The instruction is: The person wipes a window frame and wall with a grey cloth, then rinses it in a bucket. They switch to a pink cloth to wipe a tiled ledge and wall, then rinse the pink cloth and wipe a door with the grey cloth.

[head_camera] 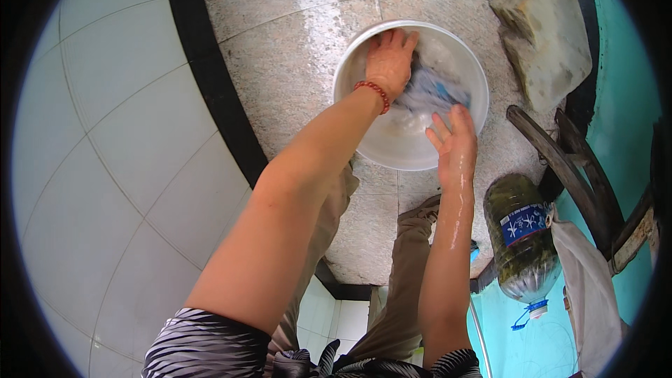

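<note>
A round white plastic basin (350,76) stands on the tiled floor, with a wet, blurred cloth (433,86) of pale colour with blue and dark patches inside it. My left hand (391,60), with a red bead bracelet above it, reaches in at the basin's upper left; its fingers are spread against the dark left end of the cloth. At the lower right rim is my right hand (455,142), palm turned inward and fingers apart, its fingertips close to the cloth's right end. Whether those fingertips touch the cloth cannot be told. Water glistens on the right forearm.
A large pale stone (559,42) lies right of the basin. Below it are curved dark wooden pieces (556,155), a big plastic bottle (517,252) with dark green contents and a hanging grey cloth (588,273). White wall tiles (131,115) rise at the left. My shoe is below the basin.
</note>
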### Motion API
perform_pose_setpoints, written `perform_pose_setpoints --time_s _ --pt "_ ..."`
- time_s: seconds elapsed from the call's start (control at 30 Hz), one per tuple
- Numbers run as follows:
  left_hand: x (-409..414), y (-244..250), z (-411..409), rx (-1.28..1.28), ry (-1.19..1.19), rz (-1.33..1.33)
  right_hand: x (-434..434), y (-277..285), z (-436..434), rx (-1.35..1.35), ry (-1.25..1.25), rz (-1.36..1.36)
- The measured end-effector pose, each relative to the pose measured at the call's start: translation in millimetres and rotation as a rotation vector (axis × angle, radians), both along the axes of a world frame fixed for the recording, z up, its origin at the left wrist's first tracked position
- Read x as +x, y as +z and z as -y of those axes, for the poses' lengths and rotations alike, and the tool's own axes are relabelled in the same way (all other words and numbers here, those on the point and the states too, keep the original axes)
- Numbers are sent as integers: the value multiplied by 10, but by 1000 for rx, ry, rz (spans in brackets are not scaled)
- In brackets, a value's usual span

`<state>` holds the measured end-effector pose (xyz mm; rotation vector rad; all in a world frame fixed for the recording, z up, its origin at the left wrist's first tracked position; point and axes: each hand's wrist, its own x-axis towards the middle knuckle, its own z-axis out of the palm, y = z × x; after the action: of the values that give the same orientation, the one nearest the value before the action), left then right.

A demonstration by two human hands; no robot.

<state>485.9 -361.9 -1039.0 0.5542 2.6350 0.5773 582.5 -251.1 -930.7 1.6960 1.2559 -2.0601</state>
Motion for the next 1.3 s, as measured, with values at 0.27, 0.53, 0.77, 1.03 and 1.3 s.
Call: perform_pose_setpoints --time_s 0.27,0.53,0.77,1.03,1.3 --pt "485 -96 50 -358 -341 509 82 -37 71 2 22 28" --pt "847 1920 277 191 37 304 131 587 383 -646 -284 -272" --pt "872 2168 611 1258 1395 1045 175 1173 430 -1032 -781 -298" --pt "667 2147 52 1922 1143 1496 157 1712 626 -1201 -1007 -358" --pt "316 1534 367 1168 632 1830 35 1598 380 -477 138 86"
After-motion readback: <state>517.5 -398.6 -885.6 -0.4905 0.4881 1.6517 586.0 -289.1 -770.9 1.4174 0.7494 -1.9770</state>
